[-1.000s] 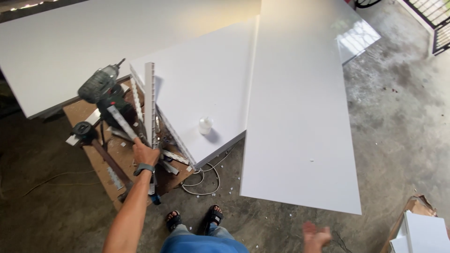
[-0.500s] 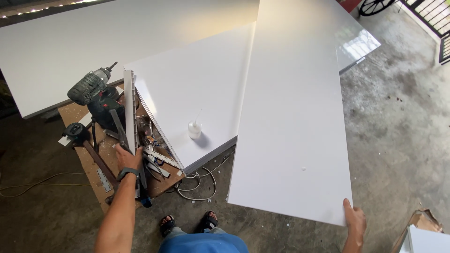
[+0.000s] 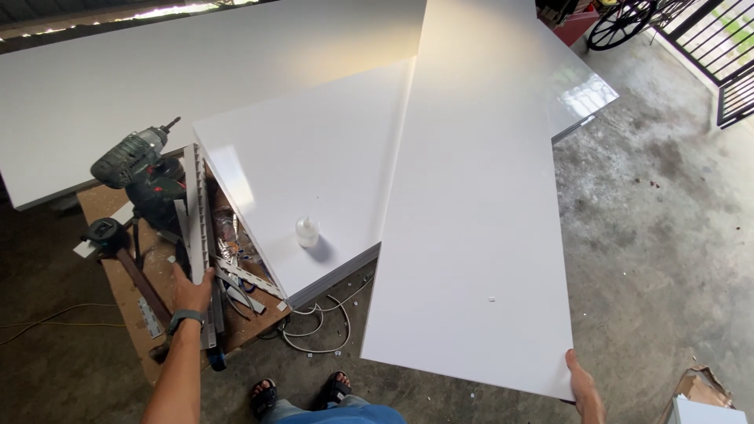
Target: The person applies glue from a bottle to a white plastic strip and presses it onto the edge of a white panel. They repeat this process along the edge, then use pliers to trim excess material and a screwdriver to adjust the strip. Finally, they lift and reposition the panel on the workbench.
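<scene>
The only container in front of you is the small clear bottle (image 3: 307, 232) standing upright on the shorter white board (image 3: 314, 157); whether anything is in it is too small to tell. That shorter board lies tucked under the left edge of the long white panel (image 3: 479, 204), which runs away from you across the concrete floor (image 3: 660, 235).

Your right hand (image 3: 585, 385) grips the long panel at its near right corner, fingers wrapped over the edge. Your left hand (image 3: 192, 289), with a dark watch at the wrist, is closed around the near end of a grey metal strip (image 3: 195, 212) that stands on edge just beside the shorter board's left side. The two hands are well apart, with the long panel's near edge between them.

To the left of the strip, a green cordless drill (image 3: 133, 161) rests on the brown work board (image 3: 126, 275). White cables (image 3: 314, 330) coil on the floor near your sandalled feet (image 3: 302, 390).
</scene>
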